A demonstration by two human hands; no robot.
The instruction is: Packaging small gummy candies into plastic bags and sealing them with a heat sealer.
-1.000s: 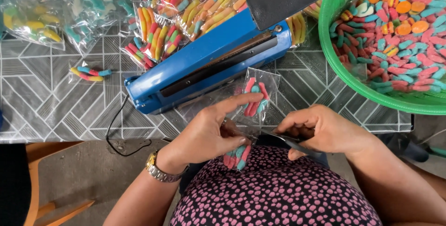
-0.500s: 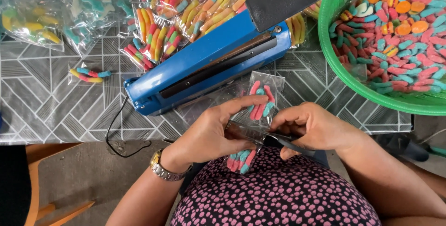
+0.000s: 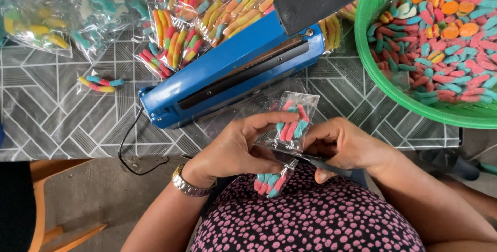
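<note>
Left hand (image 3: 235, 148) pinches the clear strip of gummy-worm bags (image 3: 291, 122), long axis running 1 to 7 o'clock, w/ right hand (image 3: 347, 146) at 3 o'clock gripping scissors (image 3: 323, 165) across its middle seam

We note the upper candy packet (image 3: 293, 120) now sits slightly higher and further right than a second ago, its top edge nearer the blue heat sealer (image 3: 233, 65). Our left hand (image 3: 239, 146) has shifted right, fingers curled tighter over the plastic strip. The scissors (image 3: 323, 164) in our right hand (image 3: 349, 146) have advanced along the seam. The lower packet (image 3: 270, 182) hangs a little lower.
</note>
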